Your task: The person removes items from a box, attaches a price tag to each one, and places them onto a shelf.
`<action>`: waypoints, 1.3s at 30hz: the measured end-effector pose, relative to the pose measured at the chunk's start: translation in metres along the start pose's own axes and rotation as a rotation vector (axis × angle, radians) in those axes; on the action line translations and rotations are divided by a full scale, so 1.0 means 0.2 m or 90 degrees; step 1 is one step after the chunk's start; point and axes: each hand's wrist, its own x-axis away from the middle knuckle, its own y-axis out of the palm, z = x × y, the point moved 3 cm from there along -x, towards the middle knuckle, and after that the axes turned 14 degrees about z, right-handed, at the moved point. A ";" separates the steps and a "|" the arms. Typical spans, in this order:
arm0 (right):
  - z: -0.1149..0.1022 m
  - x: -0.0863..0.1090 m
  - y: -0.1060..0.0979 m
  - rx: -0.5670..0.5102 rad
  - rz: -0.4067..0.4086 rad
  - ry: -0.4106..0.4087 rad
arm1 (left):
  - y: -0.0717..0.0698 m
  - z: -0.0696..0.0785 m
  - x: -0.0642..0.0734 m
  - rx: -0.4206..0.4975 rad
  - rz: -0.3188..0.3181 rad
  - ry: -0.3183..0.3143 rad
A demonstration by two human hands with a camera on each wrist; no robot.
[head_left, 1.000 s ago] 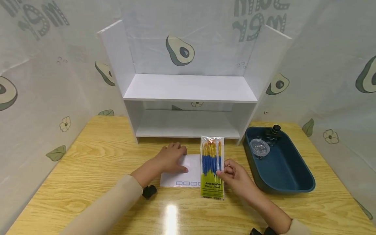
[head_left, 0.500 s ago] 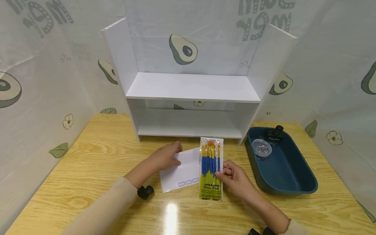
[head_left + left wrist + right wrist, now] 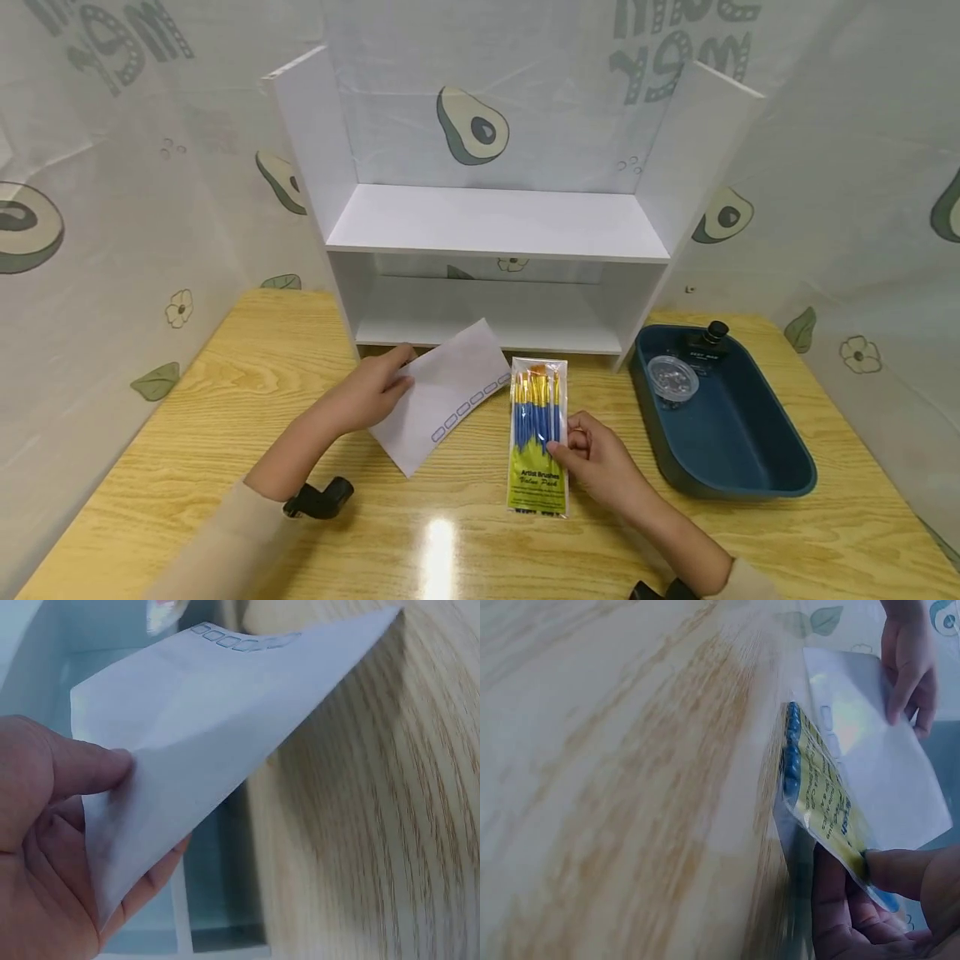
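Observation:
Between the thumb and fingers of my left hand [image 3: 367, 390] is a white envelope [image 3: 450, 383] with a row of small blue boxes along one edge. It is tilted and slightly bent, raised off the table, as the left wrist view shows. My right hand [image 3: 600, 458] pinches the right edge of a clear pack of paintbrushes [image 3: 538, 437], with blue handles, gold ferrules and a yellow-green label reading "Artist Brushes". In the right wrist view the thumb [image 3: 900, 871] lies on the pack's front and the fingers are behind it.
A white two-tier shelf [image 3: 495, 221] stands at the back of the wooden table [image 3: 225, 400]. To the right sits a dark blue basin [image 3: 738, 417] holding a clear round container [image 3: 672, 379] and a black bottle [image 3: 705, 343]. A patterned sheet [image 3: 112, 250] hangs around the table.
My left hand has picked up the envelope, drawn it left out from beside the brush pack and tilted it. The right hand and the brush pack have stayed almost in place.

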 end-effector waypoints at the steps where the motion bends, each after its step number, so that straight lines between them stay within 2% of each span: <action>1: 0.00 0.00 0.00 0.007 0.002 -0.002 | -0.01 0.00 0.00 0.009 0.005 -0.005; 7: 0.01 0.01 0.01 0.061 -0.011 -0.011 | -0.03 0.01 0.03 0.101 0.025 -0.043; 13: 0.01 0.02 0.01 0.142 -0.006 -0.047 | -0.03 0.07 0.04 0.287 0.013 -0.078; 15: 0.01 0.02 0.01 0.170 0.003 -0.064 | -0.03 0.10 0.03 0.328 0.010 -0.081; 20: 0.00 0.03 0.01 0.217 0.004 -0.079 | -0.03 0.18 0.02 0.356 0.007 -0.074; 25: -0.01 0.02 0.00 0.282 0.006 -0.076 | -0.03 0.24 0.01 0.332 0.000 -0.044; 28: -0.03 0.01 -0.02 0.317 0.021 -0.098 | -0.03 0.27 0.00 0.330 -0.010 -0.031; 30: -0.05 0.01 -0.05 0.295 0.017 -0.128 | -0.02 0.28 0.00 0.336 -0.016 -0.026; 31: -0.07 0.02 -0.06 0.263 0.004 -0.141 | -0.02 0.29 0.00 0.339 -0.018 -0.022; 33: -0.09 0.02 -0.08 0.152 -0.050 -0.143 | -0.01 0.30 -0.01 0.336 -0.017 -0.013; 36: -0.13 0.04 -0.08 -0.041 -0.156 -0.095 | 0.01 0.31 -0.02 0.322 -0.016 0.002; 39: -0.16 0.06 -0.07 -0.168 -0.190 -0.032 | 0.02 0.34 -0.03 0.314 -0.010 0.010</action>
